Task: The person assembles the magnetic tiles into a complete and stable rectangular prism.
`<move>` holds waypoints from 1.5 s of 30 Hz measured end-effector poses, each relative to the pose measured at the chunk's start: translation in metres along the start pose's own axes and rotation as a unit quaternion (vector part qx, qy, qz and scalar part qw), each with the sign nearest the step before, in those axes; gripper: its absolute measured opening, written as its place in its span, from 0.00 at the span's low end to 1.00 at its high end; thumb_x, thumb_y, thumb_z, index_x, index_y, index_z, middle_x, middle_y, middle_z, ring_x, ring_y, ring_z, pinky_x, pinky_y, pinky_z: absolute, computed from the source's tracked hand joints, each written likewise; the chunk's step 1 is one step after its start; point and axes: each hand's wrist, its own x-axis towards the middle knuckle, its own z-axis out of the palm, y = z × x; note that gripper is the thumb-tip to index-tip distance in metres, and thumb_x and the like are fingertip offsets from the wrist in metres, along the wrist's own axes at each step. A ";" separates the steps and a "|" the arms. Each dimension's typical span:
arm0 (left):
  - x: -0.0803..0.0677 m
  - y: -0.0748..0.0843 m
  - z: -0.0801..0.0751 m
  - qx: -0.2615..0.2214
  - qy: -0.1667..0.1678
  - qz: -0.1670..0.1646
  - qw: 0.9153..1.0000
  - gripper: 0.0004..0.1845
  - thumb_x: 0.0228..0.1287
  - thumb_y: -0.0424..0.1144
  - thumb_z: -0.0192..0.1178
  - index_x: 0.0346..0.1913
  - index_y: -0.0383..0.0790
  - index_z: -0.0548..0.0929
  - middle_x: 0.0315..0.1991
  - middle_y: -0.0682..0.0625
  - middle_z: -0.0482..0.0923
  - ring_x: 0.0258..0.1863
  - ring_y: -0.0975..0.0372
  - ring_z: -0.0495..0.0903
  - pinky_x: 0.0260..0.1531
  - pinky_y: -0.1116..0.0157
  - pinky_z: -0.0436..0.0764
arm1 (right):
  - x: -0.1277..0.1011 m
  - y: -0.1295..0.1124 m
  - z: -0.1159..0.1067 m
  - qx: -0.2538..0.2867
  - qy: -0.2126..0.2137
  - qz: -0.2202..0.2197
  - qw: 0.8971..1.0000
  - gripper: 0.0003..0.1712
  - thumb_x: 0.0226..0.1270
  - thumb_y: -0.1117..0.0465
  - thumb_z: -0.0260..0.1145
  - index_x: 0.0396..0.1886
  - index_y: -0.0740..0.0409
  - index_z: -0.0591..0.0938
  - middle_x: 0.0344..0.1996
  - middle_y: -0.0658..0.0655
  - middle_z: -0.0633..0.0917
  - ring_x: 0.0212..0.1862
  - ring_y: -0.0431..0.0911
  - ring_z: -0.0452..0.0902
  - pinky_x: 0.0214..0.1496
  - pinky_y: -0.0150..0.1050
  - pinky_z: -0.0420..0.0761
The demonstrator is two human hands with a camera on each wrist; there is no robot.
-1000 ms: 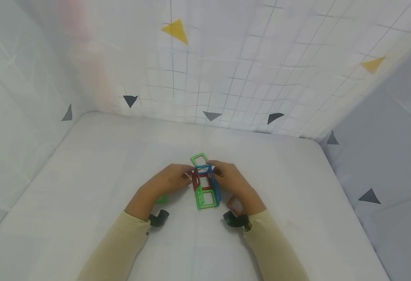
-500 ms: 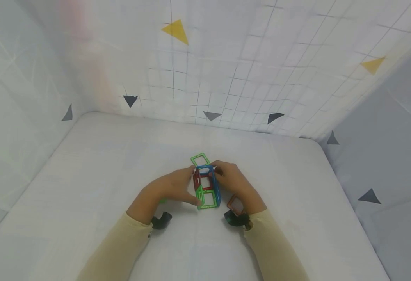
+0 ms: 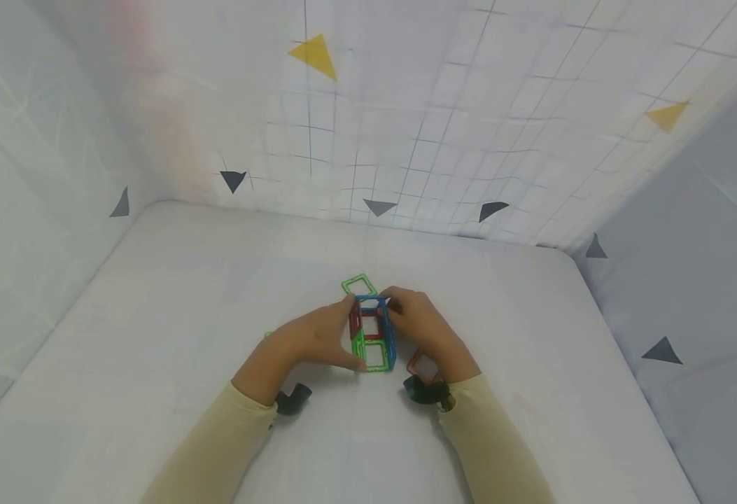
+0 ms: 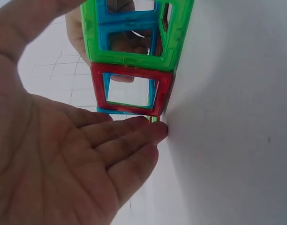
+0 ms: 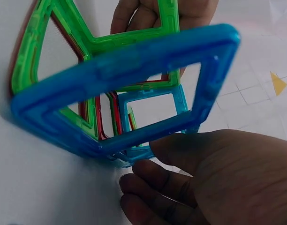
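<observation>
In the head view, an open-topped box of magnetic tiles stands mid-table. Its left wall has a red tile (image 4: 101, 89) and a green tile (image 4: 129, 59); blue tiles (image 5: 218, 79) form the right wall and far end. My left hand (image 3: 314, 336) spans the left wall, thumb at the green tile's near end. Its fairly straight fingers touch the red tile's far end, as the left wrist view shows. My right hand (image 3: 415, 318) holds the far right corner, its thumb against a blue tile and its other fingers curled. The right index fingertip is partly hidden.
A loose green square tile (image 3: 360, 285) lies beyond the box. An orange-brown tile (image 3: 423, 367) lies beside my right wrist, partly covered. Another green piece (image 3: 269, 334) peeks out behind my left wrist. A white sheet wall (image 3: 406, 126) rises at the table's back.
My left hand has spread, its thumb moving from the red tile to the near green end. The box's left wall has shifted slightly right. My right hand has barely moved.
</observation>
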 end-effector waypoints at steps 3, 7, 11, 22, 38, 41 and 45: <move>0.000 0.000 -0.002 0.012 -0.002 0.005 1.000 0.66 0.46 0.58 0.77 0.80 0.41 0.45 0.79 0.48 0.54 0.77 0.57 0.55 0.74 0.56 0.59 | 0.001 0.002 -0.002 0.005 -0.001 0.002 1.000 0.16 0.70 0.60 0.66 0.56 0.51 0.82 0.49 0.51 0.86 0.52 0.46 0.82 0.59 0.47 0.81; 0.000 -0.001 -0.005 0.018 -0.001 0.008 1.000 0.60 0.51 0.54 0.75 0.80 0.43 0.49 0.78 0.48 0.55 0.77 0.56 0.55 0.74 0.56 0.59 | 0.001 0.005 -0.006 -0.004 0.004 -0.001 1.000 0.15 0.70 0.60 0.65 0.55 0.52 0.82 0.46 0.51 0.86 0.48 0.46 0.81 0.57 0.47 0.82; -0.001 -0.003 -0.008 0.017 -0.004 -0.012 1.000 0.53 0.56 0.51 0.71 0.79 0.45 0.53 0.76 0.49 0.61 0.76 0.55 0.58 0.74 0.53 0.60 | 0.000 0.007 -0.013 -0.026 0.002 -0.003 1.000 0.12 0.70 0.61 0.64 0.52 0.54 0.82 0.44 0.51 0.86 0.45 0.46 0.79 0.55 0.47 0.81; 0.003 -0.011 -0.012 0.063 0.026 -0.051 0.996 0.25 0.68 0.46 0.60 0.67 0.46 0.76 0.62 0.51 0.78 0.60 0.57 0.76 0.65 0.53 0.73 | -0.012 0.010 -0.040 -0.032 -0.061 0.052 0.996 0.12 0.66 0.54 0.68 0.45 0.55 0.85 0.38 0.51 0.86 0.43 0.47 0.80 0.50 0.47 0.83; 0.010 -0.017 -0.006 0.033 0.124 -0.074 0.989 0.17 0.73 0.40 0.56 0.62 0.43 0.78 0.53 0.49 0.83 0.56 0.56 0.79 0.59 0.55 0.78 | -0.018 0.007 -0.049 -0.037 -0.125 0.079 0.988 0.07 0.58 0.56 0.74 0.36 0.51 0.89 0.33 0.48 0.87 0.40 0.47 0.79 0.45 0.45 0.82; 0.011 -0.017 -0.006 0.021 0.129 -0.083 0.988 0.19 0.74 0.40 0.54 0.65 0.44 0.75 0.54 0.49 0.82 0.58 0.56 0.78 0.60 0.54 0.78 | -0.019 0.006 -0.048 -0.043 -0.138 0.073 0.987 0.07 0.57 0.55 0.75 0.35 0.50 0.89 0.31 0.47 0.86 0.39 0.47 0.78 0.44 0.44 0.82; 0.012 -0.018 -0.006 0.008 0.121 -0.085 0.989 0.23 0.75 0.41 0.53 0.70 0.45 0.71 0.57 0.49 0.81 0.63 0.55 0.76 0.64 0.53 0.74 | -0.020 0.004 -0.047 -0.046 -0.143 0.065 0.986 0.07 0.57 0.54 0.75 0.34 0.49 0.89 0.30 0.46 0.86 0.38 0.47 0.79 0.43 0.43 0.82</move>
